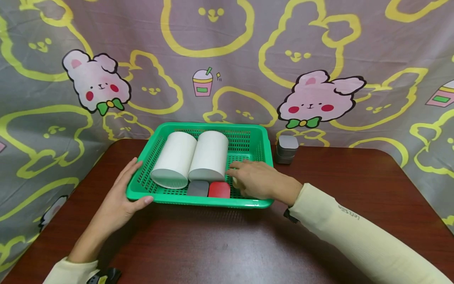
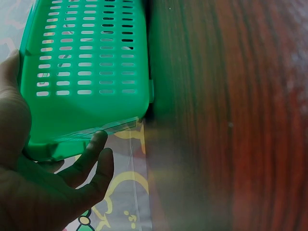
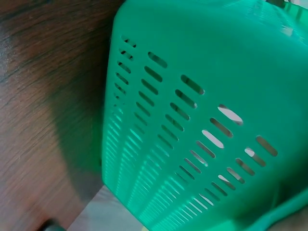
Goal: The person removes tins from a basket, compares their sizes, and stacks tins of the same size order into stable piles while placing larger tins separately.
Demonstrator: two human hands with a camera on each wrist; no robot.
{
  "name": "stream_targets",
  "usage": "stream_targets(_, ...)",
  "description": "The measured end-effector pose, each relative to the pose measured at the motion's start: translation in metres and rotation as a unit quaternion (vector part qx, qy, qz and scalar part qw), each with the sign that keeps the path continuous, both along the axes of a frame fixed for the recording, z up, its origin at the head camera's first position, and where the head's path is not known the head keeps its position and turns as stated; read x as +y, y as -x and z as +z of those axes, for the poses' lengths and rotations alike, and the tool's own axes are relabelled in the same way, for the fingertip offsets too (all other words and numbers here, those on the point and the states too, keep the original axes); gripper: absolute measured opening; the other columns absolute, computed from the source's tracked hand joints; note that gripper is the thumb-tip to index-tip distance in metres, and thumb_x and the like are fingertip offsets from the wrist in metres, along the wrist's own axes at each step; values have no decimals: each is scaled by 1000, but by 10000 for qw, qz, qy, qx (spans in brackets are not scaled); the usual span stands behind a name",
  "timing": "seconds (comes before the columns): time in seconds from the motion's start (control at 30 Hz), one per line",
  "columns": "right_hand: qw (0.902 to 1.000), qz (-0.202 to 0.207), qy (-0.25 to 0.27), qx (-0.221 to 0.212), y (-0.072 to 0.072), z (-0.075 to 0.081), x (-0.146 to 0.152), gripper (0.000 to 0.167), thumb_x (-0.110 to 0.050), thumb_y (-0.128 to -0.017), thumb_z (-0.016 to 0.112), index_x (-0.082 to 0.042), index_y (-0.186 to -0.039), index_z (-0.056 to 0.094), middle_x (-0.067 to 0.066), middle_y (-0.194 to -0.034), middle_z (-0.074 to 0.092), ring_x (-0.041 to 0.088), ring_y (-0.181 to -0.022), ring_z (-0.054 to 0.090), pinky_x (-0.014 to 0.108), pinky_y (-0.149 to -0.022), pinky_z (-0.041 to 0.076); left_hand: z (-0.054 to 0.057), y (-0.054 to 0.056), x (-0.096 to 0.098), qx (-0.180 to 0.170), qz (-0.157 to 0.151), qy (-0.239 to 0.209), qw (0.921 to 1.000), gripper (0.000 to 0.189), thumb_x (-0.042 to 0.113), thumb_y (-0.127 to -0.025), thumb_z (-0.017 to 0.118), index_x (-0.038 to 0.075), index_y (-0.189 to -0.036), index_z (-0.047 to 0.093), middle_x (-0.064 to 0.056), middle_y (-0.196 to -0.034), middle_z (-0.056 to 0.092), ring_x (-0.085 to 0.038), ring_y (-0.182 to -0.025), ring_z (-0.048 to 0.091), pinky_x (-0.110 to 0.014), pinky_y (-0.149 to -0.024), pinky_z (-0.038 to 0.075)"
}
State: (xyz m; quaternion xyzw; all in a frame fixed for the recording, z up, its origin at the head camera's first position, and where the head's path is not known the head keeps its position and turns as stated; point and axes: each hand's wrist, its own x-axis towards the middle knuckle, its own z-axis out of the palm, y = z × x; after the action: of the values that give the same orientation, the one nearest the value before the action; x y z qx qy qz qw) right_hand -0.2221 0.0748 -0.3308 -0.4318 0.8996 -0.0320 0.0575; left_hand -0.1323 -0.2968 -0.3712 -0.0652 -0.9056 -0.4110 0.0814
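Left hand (image 1: 120,201) gripping the green basket (image 1: 213,202), right hand (image 1: 257,179) sitting inside its right part.

Basket is standing on the counter (image 1: 220,240); left hand is wrapping its left front corner, thumb lying on the front rim, probably steadying it. Right hand is bending down beside the cylinders; can't tell whether it's grasping anything, fingertips are partly hidden and the basket wall is filling the right wrist view. Two white cylinders (image 1: 210,154) are lying side by side, front to back, likely keeping each other from rolling. Dark grey block (image 1: 198,188) and red block (image 1: 219,189) are sitting side by side along the front wall, seemingly using the leftover strip. Grey block stack (image 1: 286,148) is standing outside, just beyond the basket's right end.
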Motion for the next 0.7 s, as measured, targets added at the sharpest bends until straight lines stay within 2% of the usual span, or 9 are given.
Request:
stream_targets(0.1, 9999, 22, 108, 111, -1, 0, 1, 53, -10, -91, 75, -9, -142, 63, 9, -143, 63, 32, -129, 59, 46, -103, 54, 0, 0, 0, -11, 9, 3, 10000, 103, 18, -85, 87, 10, -167, 25, -17, -176, 10, -50, -156, 16, -77, -112, 21)
stream_targets(0.33, 9989, 49, 387, 262, -2, 0, 3, 53, -8, -88, 77, -10, -140, 64, 7, -135, 67, 28, -122, 58, 41, -95, 57, 0, 0, 0, -8, 15, 8, 10000, 103, 18, -85, 87, 10, -167, 25, -17, -176, 10, -49, -156, 17, -77, -112, 21)
stream_targets(0.5, 9983, -118, 558, 154, -3, 0, 3, 55, -11, -87, 81, -11, -140, 64, 8, -133, 68, 26, -122, 57, 41, -90, 59, 0, 0, 0, 4, -6, -16, 10000, 103, 17, -85, 87, 10, -167, 25, -17, -176, 10, -49, -156, 17, -77, -111, 21)
stream_targets(0.7, 9960, -329, 827, 2, -4, 1, 4, 58, -12, -85, 84, -8, -140, 64, 10, -133, 67, 27, -126, 56, 41, -91, 59, 0, 0, 0, 2, -6, -15, 10000, 103, 17, -85, 86, 11, -167, 24, -16, -176, 10, -49, -156, 17, -76, -110, 22)
